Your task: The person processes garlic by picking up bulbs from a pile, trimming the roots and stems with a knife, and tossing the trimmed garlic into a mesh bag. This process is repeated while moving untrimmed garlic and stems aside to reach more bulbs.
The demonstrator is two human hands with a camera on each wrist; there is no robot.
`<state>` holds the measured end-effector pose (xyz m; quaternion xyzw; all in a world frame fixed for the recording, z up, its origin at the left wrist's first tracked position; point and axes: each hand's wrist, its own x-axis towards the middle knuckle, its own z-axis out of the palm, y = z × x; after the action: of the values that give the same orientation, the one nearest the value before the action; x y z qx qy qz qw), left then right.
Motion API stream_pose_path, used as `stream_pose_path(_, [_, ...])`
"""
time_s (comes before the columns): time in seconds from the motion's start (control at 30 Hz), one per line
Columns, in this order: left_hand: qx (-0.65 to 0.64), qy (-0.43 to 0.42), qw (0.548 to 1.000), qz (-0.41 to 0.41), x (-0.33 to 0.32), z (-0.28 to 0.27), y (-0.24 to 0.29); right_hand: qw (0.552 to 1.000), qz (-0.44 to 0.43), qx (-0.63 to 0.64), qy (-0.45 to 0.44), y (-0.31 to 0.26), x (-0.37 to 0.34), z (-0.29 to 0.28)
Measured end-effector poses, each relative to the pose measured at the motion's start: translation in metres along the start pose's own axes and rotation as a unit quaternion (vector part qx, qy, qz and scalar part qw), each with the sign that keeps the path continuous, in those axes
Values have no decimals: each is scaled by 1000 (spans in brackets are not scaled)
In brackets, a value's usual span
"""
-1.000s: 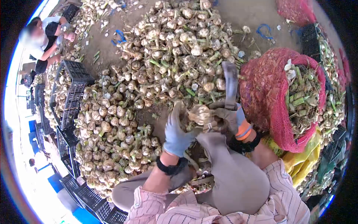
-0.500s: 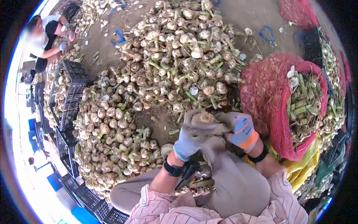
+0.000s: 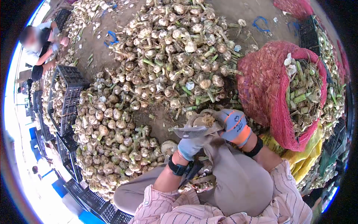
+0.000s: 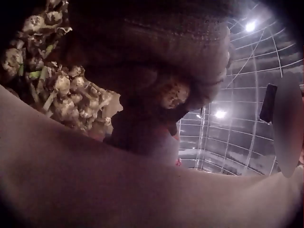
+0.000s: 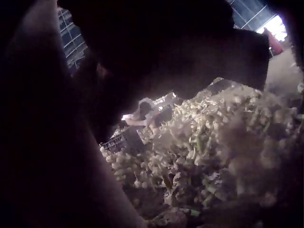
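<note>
One garlic bulb [image 3: 206, 120] in work, root end toward the head camera, roots still on by the look of it. Gripped in left hand [image 3: 191, 145] by curled fingers. Knife [image 3: 190, 131] held in right hand [image 3: 236, 127], handle hidden in the grip, blade crosswise just beside the bulb. Contact between edge and roots: cannot tell, both wrist views too dark.

Done, judging by the lie of things: rounder, mostly short-stemmed bulbs in the near pile [image 3: 108, 128], to the person's left; plenty of cut stalks [image 3: 304, 98] in the mouth of the red mesh sack [image 3: 257, 74], to the right. Left to do, probably: big heap [image 3: 171, 56] ahead, many stems and green stubs on show. Well under way, yet apparently far from finished.
</note>
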<state>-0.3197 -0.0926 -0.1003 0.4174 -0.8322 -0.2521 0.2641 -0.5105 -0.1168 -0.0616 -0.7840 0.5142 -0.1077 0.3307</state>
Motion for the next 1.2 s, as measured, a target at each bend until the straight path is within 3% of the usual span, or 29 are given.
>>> stream_pose_path(0.03, [-13,24,998,-60,0,-9,14,991,34,-108,-67,10,3,4])
stream_pose_path(0.1, [-270,11,951,-149,11,-47,38,924,107,-311,-195,60,1,32])
stream_pose_path(0.13, [-409,-3,884,-227,-5,-40,26,976,195,-72,-58,92,-11,42])
stream_pose_path(0.17, [-529,8,791,-309,-22,-33,15,955,210,180,107,122,-23,53])
stream_pose_path(0.2, [-493,15,819,-292,-19,-33,14,828,188,480,220,102,-29,44])
stream_pose_path(0.27, [-416,33,870,-263,-12,-32,11,895,91,413,144,79,-26,48])
stream_pose_path(0.33, [-501,86,814,-281,0,-20,26,737,198,645,-32,36,-9,25])
stream_pose_path(0.37, [-399,64,882,-241,10,-20,28,682,222,694,-65,22,-4,19])
stream_pose_path(0.4, [-112,27,983,-142,16,-27,19,621,242,739,-97,14,-1,18])
stream_pose_path(0.47, [135,-49,976,-164,22,-36,36,751,172,633,-77,18,5,32])
stream_pose_path(0.5, [66,-66,974,-204,23,-37,36,742,153,649,-67,18,6,36])
stream_pose_path(0.57, [-75,-100,949,-289,18,-40,36,831,79,550,-39,20,4,39])
stream_pose_path(0.6, [-110,-76,963,-235,10,-34,26,866,40,497,-25,19,5,40])
stream_pose_path(0.63, [-144,-52,972,-178,0,-25,11,856,20,516,-28,13,5,34])
stream_pose_path(0.7, [-132,-41,989,-50,4,-31,10,890,42,450,-54,22,1,20])
stream_pose_path(0.77, [-13,-103,995,-2,-4,-37,13,905,96,395,-126,31,0,2])
stream_pose_path(0.87, [56,-121,988,74,-10,-31,15,969,51,188,-152,23,4,-10])
stream_pose_path(0.93, [104,-140,978,113,-7,-34,21,979,16,129,-159,21,9,4])
stream_pose_path(1.0, [137,-129,973,134,-6,-34,24,984,-12,20,-175,15,18,9])
stream_pose_path(1.13, [117,-147,977,104,-8,-47,26,964,24,185,-190,54,9,30])
stream_pose_path(1.17, [126,-150,976,99,-12,-56,24,981,46,71,-175,72,-7,39])
stream_pose_path(1.2, [134,-153,975,95,-22,-71,22,984,99,57,-136,95,-30,55])
